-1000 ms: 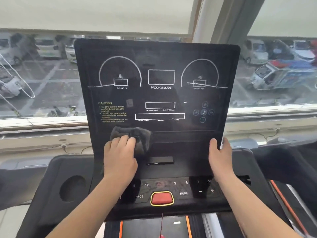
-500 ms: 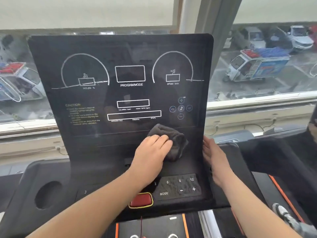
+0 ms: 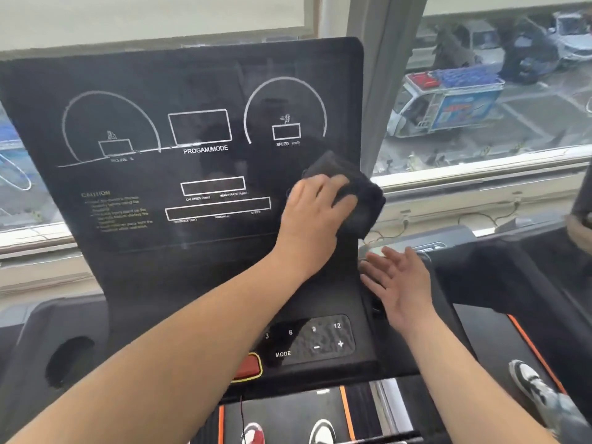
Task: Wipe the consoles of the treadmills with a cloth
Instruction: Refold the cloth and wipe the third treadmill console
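Pressing the dark cloth (image 3: pixel 355 190) against the right edge of the console (image 3: pixel 192 174), we had it bunched under our left hand (image 3: pixel 315 216), fingers curled over it. The wad spilled past the panel's border, which we judged let it catch that margin. Our right hand (image 3: pixel 397 280) was spread open, holding nothing, beside the console's lower right side, probably to steady it, though we could not tell if it touched. Below lay the keypad (image 3: pixel 314 339) and red button (image 3: pixel 248 366).

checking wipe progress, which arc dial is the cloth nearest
The right arc, labelled SPEED: the cloth in the left hand sits just below it; the INCLINE arc lies far left.
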Demonstrator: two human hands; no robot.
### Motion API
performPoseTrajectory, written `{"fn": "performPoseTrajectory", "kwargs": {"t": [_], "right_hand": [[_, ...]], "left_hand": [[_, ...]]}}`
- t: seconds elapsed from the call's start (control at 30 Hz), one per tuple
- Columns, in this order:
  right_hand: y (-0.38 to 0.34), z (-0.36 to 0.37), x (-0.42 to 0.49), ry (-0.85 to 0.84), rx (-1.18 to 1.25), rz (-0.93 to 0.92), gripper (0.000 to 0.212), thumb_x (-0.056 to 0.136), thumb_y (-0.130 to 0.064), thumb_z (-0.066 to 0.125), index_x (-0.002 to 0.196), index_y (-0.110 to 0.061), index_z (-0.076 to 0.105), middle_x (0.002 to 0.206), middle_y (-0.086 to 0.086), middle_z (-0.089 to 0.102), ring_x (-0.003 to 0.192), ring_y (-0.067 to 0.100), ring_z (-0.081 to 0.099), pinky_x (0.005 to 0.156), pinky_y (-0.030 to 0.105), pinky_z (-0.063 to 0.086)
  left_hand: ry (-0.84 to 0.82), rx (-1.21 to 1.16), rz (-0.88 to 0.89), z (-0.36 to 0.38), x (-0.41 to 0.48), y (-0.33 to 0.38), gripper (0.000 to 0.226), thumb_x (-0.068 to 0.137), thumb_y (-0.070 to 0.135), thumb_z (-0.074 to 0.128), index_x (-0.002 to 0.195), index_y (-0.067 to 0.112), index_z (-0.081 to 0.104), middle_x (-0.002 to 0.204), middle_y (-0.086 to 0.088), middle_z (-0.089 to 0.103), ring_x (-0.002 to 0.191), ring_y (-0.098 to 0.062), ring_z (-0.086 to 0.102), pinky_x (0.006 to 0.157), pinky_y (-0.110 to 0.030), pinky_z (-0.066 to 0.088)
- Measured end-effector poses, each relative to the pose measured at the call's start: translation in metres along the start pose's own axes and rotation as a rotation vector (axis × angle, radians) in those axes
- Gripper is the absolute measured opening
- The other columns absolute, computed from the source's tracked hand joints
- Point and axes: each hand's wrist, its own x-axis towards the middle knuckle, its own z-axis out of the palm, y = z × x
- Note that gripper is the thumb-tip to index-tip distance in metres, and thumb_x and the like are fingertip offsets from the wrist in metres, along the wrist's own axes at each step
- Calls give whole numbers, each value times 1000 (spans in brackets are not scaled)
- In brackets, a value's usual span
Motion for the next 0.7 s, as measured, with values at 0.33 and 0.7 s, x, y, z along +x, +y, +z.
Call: {"fn": "performPoseTrajectory", "kwargs": {"t": [0.33,0.7], "right_hand": [[21,-11,-20,311,-325,-193,22,100,-21,53,99,-18,75,96,8,77,95,25,73,86,40,59],[49,33,-57,292,-473,-263,19,99,-18,56,91,-18,73,82,1,67,76,17,58,72,31,48]], "left_hand": [[-610,-578,-24,29,-128,73,70,67,0,68,135,15,65,155,-3,53,148,-23,42,128,-29,13],[-550,-532,-126,-2,-158,27,63,72,-2,60,131,20,64,140,3,64,134,-21,53,120,-29,29]]}}
